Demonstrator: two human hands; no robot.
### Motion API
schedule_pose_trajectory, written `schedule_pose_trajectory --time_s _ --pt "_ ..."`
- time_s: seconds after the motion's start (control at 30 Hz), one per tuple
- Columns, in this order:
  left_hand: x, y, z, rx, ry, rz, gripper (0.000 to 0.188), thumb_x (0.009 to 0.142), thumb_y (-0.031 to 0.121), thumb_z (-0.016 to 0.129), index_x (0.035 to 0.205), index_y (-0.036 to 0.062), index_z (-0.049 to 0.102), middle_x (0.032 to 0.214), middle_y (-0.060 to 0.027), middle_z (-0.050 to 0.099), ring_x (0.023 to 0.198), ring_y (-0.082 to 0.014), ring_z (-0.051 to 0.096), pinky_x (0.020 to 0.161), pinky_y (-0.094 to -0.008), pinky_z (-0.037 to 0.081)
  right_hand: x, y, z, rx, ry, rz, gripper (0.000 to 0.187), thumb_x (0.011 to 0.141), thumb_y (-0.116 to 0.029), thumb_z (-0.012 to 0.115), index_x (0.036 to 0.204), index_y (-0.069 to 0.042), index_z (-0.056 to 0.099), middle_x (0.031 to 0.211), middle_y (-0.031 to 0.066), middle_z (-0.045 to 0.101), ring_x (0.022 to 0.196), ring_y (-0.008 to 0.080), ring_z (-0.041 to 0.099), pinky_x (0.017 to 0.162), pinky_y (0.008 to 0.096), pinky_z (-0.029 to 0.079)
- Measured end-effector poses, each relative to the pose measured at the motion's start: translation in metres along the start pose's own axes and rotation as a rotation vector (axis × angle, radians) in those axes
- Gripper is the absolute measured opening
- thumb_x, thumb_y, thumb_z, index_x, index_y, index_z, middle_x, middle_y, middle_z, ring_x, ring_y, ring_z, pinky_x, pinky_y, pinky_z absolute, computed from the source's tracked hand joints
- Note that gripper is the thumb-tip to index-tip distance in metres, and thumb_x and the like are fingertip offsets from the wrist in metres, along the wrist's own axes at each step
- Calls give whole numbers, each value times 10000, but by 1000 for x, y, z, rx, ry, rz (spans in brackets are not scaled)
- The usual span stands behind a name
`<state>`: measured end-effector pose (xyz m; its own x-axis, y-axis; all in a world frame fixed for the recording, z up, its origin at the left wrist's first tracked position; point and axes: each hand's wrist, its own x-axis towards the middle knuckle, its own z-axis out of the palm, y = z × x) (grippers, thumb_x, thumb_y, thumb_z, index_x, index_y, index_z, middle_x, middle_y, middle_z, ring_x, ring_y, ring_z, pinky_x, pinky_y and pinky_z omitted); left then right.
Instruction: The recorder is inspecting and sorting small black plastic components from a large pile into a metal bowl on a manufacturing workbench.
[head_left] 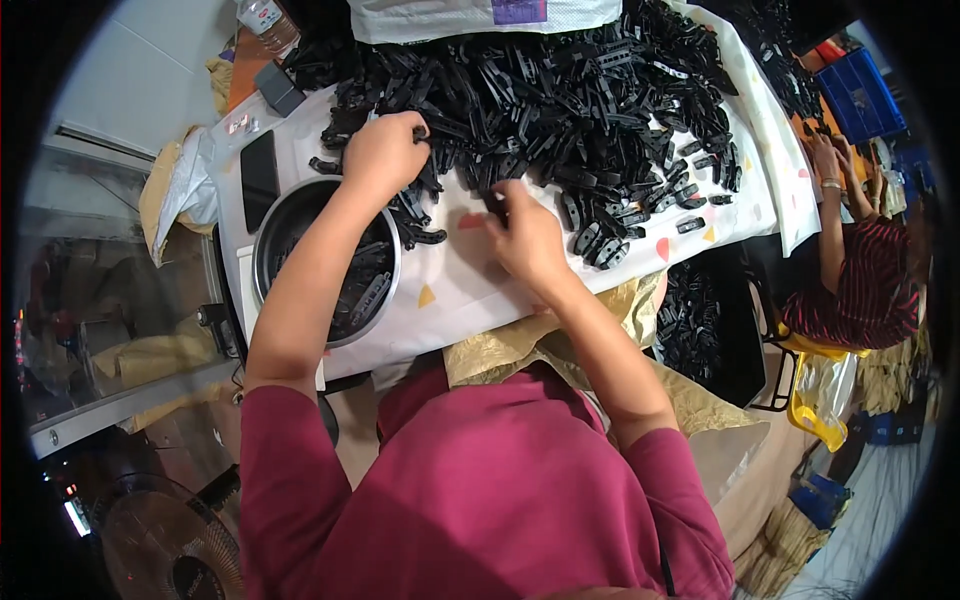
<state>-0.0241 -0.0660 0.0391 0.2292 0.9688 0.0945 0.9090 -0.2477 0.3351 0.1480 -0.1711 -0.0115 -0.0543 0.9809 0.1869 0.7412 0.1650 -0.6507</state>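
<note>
A big heap of small black plastic parts (540, 90) covers the far half of the table. My left hand (385, 155) reaches over the heap's left edge, its fingers closed on a black plastic part (420, 133). Nearer the middle, at the heap's front edge, my right hand (528, 235) pinches another black plastic part (496, 205) between thumb and fingers. Beneath my left forearm stands a round metal bowl (396, 275) with several similar parts inside; the forearm hides some of it.
A patterned white cloth (440, 320) covers the table. Left are a dark flat phone-like slab (258, 180), a grey block (279, 90) and a plastic bottle (268, 25). A black crate (735, 340) of parts stands right, near another person (850, 285). A fan (165, 540) is lower left.
</note>
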Motion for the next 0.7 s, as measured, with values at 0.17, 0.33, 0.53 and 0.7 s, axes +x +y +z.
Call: schedule_pose_trajectory --time_s 0.17,0.33,0.53,0.7 --pt "-8 -8 -13 326 -281 421 212 665 86 643 874 112 659 899 -62 606 840 -271 603 721 -380 489 -17 7 -25 859 -49 462 353 840 -27 528 1183 -85 466 863 87 603 701 149 609 576 263 487" --pt "4 -6 1 278 -268 474 177 681 112 645 855 84 644 845 -85 623 825 -285 603 696 -383 486 -18 8 -32 1072 47 555 206 864 -71 567 1050 -21 494 860 70 606 705 137 598 540 245 501" --pt "-20 24 -19 -928 -374 226 175 762 116 654 874 79 525 751 56 487 656 -56 472 611 -208 394 -23 -11 -55 1363 118 312 250 844 -5 562 1088 -7 509 881 112 614 738 174 612 568 271 547" --pt "-47 50 -28 -1522 -696 99 123 795 135 641 856 43 585 741 -4 581 619 -59 541 536 -185 444 -26 -24 -67 1488 35 113 243 813 21 590 1051 21 539 902 135 614 725 197 627 566 288 566"
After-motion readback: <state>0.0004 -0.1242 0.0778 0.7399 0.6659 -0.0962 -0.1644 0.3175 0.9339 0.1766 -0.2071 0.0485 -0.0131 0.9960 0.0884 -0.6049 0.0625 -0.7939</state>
